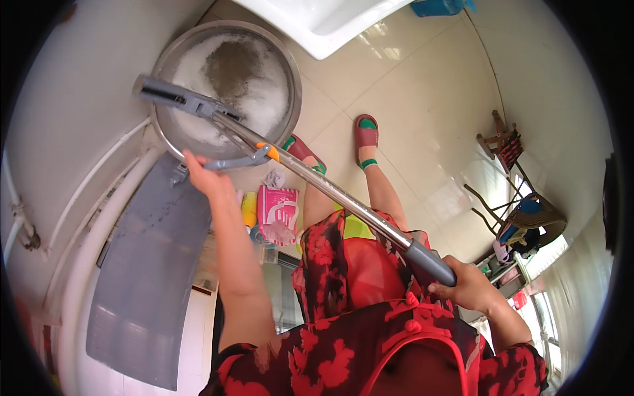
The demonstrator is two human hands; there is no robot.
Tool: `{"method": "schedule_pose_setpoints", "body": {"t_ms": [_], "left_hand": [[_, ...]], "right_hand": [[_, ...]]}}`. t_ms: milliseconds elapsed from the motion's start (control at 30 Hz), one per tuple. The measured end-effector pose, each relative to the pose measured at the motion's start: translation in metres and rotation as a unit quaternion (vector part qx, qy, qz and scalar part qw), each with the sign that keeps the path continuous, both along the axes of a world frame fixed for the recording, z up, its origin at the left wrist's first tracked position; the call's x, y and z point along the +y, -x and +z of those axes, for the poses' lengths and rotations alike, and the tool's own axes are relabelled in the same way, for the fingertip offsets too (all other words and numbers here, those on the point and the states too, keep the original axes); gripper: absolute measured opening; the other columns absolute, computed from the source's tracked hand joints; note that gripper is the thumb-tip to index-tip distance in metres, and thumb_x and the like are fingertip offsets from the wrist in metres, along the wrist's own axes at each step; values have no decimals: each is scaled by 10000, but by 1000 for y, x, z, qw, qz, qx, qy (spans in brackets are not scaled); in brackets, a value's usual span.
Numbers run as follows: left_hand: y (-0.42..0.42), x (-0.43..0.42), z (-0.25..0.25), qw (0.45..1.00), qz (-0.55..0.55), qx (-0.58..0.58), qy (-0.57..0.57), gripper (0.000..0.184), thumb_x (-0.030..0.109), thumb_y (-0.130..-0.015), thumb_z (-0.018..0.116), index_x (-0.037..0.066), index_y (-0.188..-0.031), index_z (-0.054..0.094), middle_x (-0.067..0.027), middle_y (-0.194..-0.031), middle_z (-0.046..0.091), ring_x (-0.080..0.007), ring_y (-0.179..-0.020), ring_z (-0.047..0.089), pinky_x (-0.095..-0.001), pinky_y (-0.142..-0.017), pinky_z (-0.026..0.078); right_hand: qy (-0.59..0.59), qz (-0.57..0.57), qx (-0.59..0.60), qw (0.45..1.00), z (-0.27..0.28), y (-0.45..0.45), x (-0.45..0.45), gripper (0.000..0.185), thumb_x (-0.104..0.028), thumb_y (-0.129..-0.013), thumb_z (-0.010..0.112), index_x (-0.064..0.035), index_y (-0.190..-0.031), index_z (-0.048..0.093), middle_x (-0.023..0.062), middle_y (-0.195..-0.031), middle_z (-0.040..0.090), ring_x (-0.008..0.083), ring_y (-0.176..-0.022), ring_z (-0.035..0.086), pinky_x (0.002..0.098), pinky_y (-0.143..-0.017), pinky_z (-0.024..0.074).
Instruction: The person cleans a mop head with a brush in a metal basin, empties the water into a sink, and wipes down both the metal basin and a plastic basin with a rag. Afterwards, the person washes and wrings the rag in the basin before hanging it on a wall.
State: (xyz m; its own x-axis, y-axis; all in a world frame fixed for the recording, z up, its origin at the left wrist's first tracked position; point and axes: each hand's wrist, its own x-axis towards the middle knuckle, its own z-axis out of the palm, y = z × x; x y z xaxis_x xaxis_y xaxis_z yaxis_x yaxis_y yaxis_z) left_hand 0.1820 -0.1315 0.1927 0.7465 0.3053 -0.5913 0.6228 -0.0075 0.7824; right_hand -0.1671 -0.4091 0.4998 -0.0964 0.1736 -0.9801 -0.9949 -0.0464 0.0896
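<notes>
A sponge mop (330, 188) with a metal pole lies diagonally across the view, its grey head (178, 96) over a round metal basin (295, 109). White foam (264, 109) and a murky brown patch (231, 66) fill the basin. My left hand (203, 177) is closed around the end of the mop's grey squeeze lever (234, 162), beside the basin's near rim. Around the grey grip at the pole's near end, my right hand (467, 284) is closed, close to my lap. The sponge itself cannot be made out under the head.
A grey panel (148, 264) and white pipes (86, 264) run along the left. Pink packaging (277, 211) and a yellow bottle (249, 210) stand near my feet. A white fixture (323, 39) juts in above the basin. On the right is a chair (545, 218) with items on it.
</notes>
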Motion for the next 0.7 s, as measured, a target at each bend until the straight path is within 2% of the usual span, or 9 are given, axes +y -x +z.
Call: {"method": "schedule_pose_setpoints", "body": {"t_ms": [67,100,133,167,200,300,367,600,700], "left_hand": [[29,2,35,994,111,-5,7,423,482,-894,626,161,-716,415,29,-692,413,-118,-644,414,-290,-679,379],[46,16,44,989,140,35,-7,434,505,-896,611,159,-736,405,24,-705,421,-134,-667,431,-326,-762,391],[63,28,52,982,170,76,-21,446,527,-897,596,156,-756,394,20,-719,430,-150,-689,448,-362,-844,403],[80,12,72,980,179,80,-33,438,532,-914,562,156,-759,400,16,-686,431,-145,-684,446,-354,-846,404],[102,-6,93,977,188,86,-46,434,537,-931,527,155,-763,406,13,-653,431,-140,-679,445,-346,-848,404],[166,-18,114,979,142,145,-3,444,506,-973,452,145,-716,421,16,-519,374,-117,-549,377,-275,-721,387],[188,-8,111,966,137,140,169,441,495,-972,443,146,-704,415,15,-443,276,-133,-487,340,-312,-722,374],[196,-26,128,975,120,91,165,424,440,-981,443,146,-678,404,17,-430,252,-129,-452,270,-287,-701,366],[199,-34,139,974,163,104,118,406,429,-982,444,150,-688,411,15,-432,245,-132,-447,251,-268,-695,356]], "right_hand": [[17,80,-37,996,13,3,1,487,-326,-826,711,-40,-1174,527,192,-832,669,368,-748,660,442,-683,505],[19,74,-43,996,17,9,3,487,-326,-826,711,-40,-1174,527,192,-832,669,368,-748,660,442,-683,505],[53,120,-93,987,19,16,6,478,-314,-826,701,-46,-1172,508,189,-821,667,373,-749,655,451,-667,509],[87,167,-141,972,21,24,9,470,-303,-827,692,-52,-1169,490,186,-810,665,378,-750,650,461,-651,512],[87,164,-143,972,22,26,11,470,-303,-827,692,-52,-1169,490,186,-810,665,378,-750,650,461,-651,512],[160,233,-252,926,9,33,23,413,-275,-835,667,-52,-1116,462,180,-747,633,372,-674,633,469,-594,505],[171,230,-257,923,11,36,19,396,-276,-836,666,-53,-1093,463,177,-748,631,373,-674,632,473,-594,505],[188,243,-281,909,14,51,6,348,-260,-851,647,-42,-1041,453,173,-763,634,358,-687,644,454,-578,510],[188,242,-289,907,15,59,2,359,-262,-850,649,-39,-1048,449,168,-749,632,361,-664,637,456,-572,502]]}}
